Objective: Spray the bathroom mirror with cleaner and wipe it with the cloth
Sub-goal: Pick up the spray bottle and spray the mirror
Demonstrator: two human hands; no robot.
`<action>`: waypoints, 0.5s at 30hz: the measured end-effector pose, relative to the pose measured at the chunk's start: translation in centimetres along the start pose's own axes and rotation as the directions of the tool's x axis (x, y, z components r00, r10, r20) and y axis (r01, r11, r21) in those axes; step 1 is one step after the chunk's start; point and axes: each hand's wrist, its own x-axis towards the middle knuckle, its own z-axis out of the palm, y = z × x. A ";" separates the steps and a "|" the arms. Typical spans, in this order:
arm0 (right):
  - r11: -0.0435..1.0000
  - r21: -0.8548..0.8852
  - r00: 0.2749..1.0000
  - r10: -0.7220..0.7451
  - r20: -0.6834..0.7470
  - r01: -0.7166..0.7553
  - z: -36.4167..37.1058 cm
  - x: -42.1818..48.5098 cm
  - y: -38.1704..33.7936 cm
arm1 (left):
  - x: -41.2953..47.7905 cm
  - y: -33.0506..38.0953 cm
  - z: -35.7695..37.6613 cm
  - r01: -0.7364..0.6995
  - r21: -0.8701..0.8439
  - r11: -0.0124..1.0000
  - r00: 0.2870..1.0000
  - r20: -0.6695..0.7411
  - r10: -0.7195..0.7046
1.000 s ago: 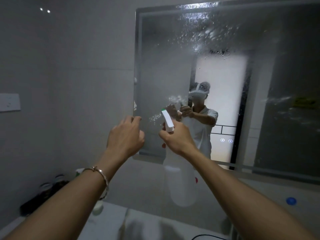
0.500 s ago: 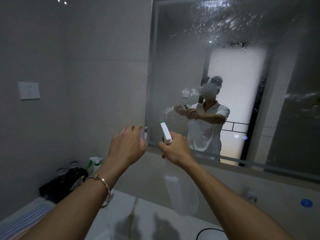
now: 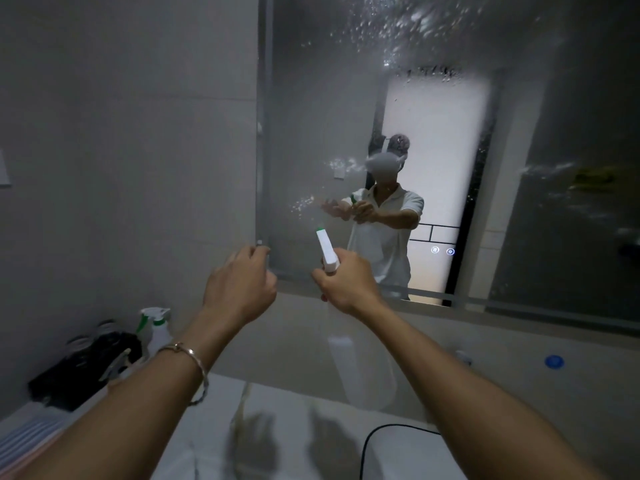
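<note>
The bathroom mirror fills the upper right, with spray droplets thick across its top and two small patches left of my reflection. My right hand grips the neck of a translucent spray bottle; its white head with the green nozzle points at the mirror's lower left area. My left hand hovers beside it near the mirror's bottom left corner, fingers loosely curled and holding nothing. A striped cloth lies at the counter's lower left edge.
On the white counter at the left stand another white and green spray bottle and a black bag. A black cable loops at the front. A blue round cap sits on the wall below the mirror.
Both hands and the bottle have sunk from in front of the glass to the mirror's lower edge. My view has shifted, bringing the counter's left end and the striped cloth into sight.
</note>
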 end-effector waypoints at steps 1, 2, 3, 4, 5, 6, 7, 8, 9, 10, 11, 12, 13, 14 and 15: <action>1.000 -0.007 1.000 0.005 -0.018 -0.006 -0.4 0.1 0.4 | 0.1 0.4 0.2 -0.009 -0.004 1.000 1.000 0.002 0.009; 1.000 -0.012 0.999 0.015 -0.034 -0.015 -1.0 0.2 0.8 | 0.2 0.9 0.4 -0.019 -0.010 1.000 1.000 0.003 0.019; 0.999 -0.020 0.999 0.024 -0.045 -0.025 -1.6 0.2 1.2 | 0.3 1.4 0.6 -0.028 -0.019 0.999 1.000 0.006 0.028; 0.999 -0.026 0.998 0.033 -0.053 -0.035 -2.2 0.2 1.5 | 0.4 2.0 0.9 -0.038 -0.030 0.999 0.999 0.008 0.039; 0.999 -0.025 0.997 0.041 -0.060 -0.042 -2.9 0.0 1.7 | 0.5 2.7 1.2 -0.050 -0.039 0.998 0.999 0.011 0.051; 0.999 -0.024 0.997 0.047 -0.064 -0.049 -3.6 -0.1 2.0 | 0.5 3.4 1.5 -0.065 -0.041 0.997 0.998 0.014 0.066; 0.998 -0.029 0.996 0.050 -0.070 -0.052 -4.3 -0.2 2.3 | 0.6 4.2 1.7 -0.081 -0.038 0.996 0.997 0.015 0.082; 0.998 -0.032 0.996 0.052 -0.076 -0.055 -5.0 -0.4 2.7 | 0.7 4.9 2.0 -0.099 -0.033 0.995 0.995 0.015 0.100; 0.998 -0.030 0.995 0.055 -0.083 -0.058 -5.6 -0.6 3.1 | 0.8 5.7 2.2 -0.117 -0.030 0.993 0.993 0.019 0.117; 0.998 -0.020 0.994 0.058 -0.090 -0.060 -6.2 -0.9 3.5 | 0.9 6.4 2.4 -0.133 -0.030 0.991 0.991 0.021 0.133; 0.997 -0.012 0.992 0.069 -0.101 -0.070 -6.8 -1.1 3.9 | 1.0 7.2 2.6 -0.148 -0.035 0.988 0.989 0.023 0.149; 0.997 -0.002 0.990 0.077 -0.119 -0.078 -7.4 -1.3 4.3 | 1.1 8.0 2.7 -0.164 -0.043 0.986 0.986 0.020 0.165; 0.996 0.005 0.986 0.089 -0.138 -0.089 -7.9 -1.5 4.8 | 1.2 8.7 2.9 -0.179 -0.053 0.983 0.984 0.019 0.180; 0.995 0.005 0.983 0.097 -0.157 -0.098 -8.5 -1.6 5.2 | 1.2 9.5 3.0 -0.191 -0.060 0.980 0.981 0.018 0.193; 0.995 -0.006 0.979 0.102 -0.179 -0.104 -9.1 -1.8 5.7 | 1.3 10.3 3.1 -0.200 -0.062 0.978 0.979 0.020 0.202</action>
